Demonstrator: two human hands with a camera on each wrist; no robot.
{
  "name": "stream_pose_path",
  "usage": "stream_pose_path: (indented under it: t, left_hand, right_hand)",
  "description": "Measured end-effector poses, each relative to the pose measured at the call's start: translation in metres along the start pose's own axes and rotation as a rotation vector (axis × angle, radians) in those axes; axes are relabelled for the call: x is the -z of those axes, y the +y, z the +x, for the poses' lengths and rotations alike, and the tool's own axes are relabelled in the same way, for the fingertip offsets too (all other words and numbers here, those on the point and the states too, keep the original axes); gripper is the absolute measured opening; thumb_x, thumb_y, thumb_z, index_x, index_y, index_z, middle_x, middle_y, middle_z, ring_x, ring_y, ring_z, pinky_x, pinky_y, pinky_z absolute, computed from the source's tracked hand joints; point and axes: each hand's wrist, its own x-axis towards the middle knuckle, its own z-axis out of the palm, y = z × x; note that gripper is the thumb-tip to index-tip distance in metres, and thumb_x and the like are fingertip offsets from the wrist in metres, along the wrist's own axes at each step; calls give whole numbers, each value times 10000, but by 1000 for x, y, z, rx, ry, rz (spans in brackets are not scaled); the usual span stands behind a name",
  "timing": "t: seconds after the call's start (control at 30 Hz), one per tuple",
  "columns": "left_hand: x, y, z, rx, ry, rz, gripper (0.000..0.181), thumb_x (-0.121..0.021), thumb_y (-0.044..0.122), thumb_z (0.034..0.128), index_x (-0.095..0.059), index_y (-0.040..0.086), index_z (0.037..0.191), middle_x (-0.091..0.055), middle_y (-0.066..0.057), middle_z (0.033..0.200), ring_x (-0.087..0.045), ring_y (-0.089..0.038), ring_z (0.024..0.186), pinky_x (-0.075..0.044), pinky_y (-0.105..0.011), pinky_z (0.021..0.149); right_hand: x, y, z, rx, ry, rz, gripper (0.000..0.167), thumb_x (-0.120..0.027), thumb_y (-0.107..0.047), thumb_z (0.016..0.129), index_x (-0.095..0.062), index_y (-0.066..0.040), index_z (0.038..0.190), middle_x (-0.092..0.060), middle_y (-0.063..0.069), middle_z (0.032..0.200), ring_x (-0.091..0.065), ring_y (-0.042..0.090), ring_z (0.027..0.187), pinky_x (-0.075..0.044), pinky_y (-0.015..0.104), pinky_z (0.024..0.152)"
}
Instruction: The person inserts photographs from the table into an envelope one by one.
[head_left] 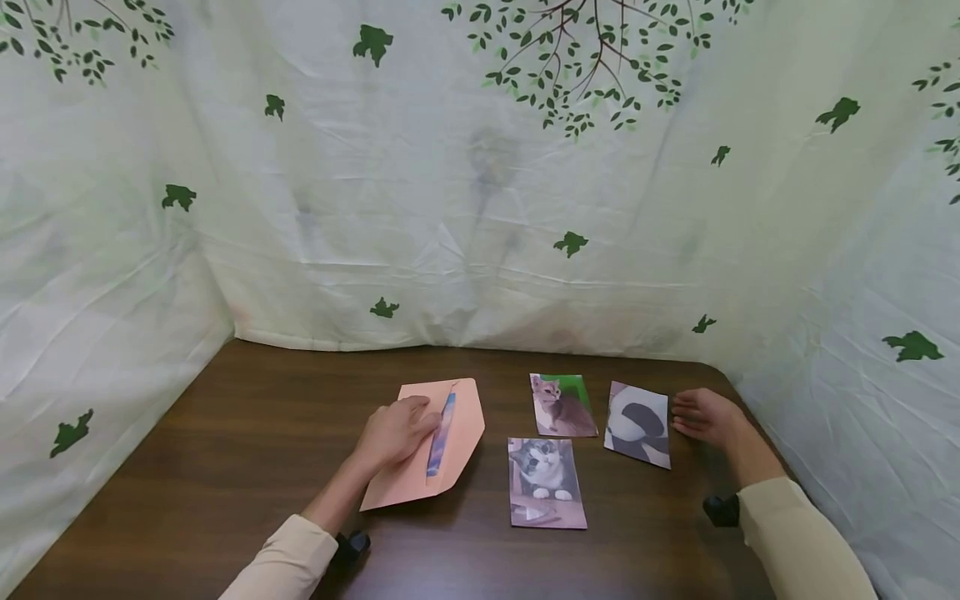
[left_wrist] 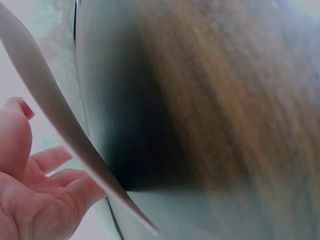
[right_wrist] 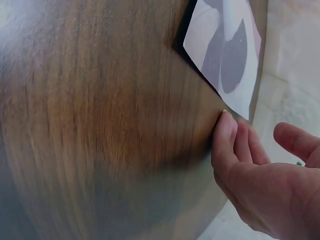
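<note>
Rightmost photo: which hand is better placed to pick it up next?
Probably the right hand: it is close beside the photo, with nothing in its grip, while the left hand is farther away, holding the pink envelope.

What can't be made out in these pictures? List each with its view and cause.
How far the blue strip runs: head view, hidden by the envelope.
Envelope's opening: left wrist view, envelope edge-on.
The photo beside the right hand: right wrist view, cut by top edge.
Table grain: left wrist view, blurred.
Left sleeve: head view, cut by bottom edge.
</note>
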Motion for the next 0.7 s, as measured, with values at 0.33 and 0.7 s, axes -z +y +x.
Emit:
stream_pose_path:
  t: [0.33,0.7]
  left_hand:
    - [2,1,0,19,-12,7,500,-542,354,993,-621,35,1370,-659,-193,1341,-594,-479,1229,-454,-571,1023]
    - [1,1,-1,21,-9,-4,504,-548,358,993,-616,35,1374,-658,-190,1344,-587,-486,1235,-448,-577,1027]
  right_hand:
    - [-6,0,6,4,4,-26,433,-388,-118,1043,-421,132,1395,-655,7,893,-656,125,818,-574,288,838]
    - [-8,-1,10,-29,56,-45,269,-422,-107,1026,-544,63,1195,-652,-15,796,-633,102,730,-572,240,751]
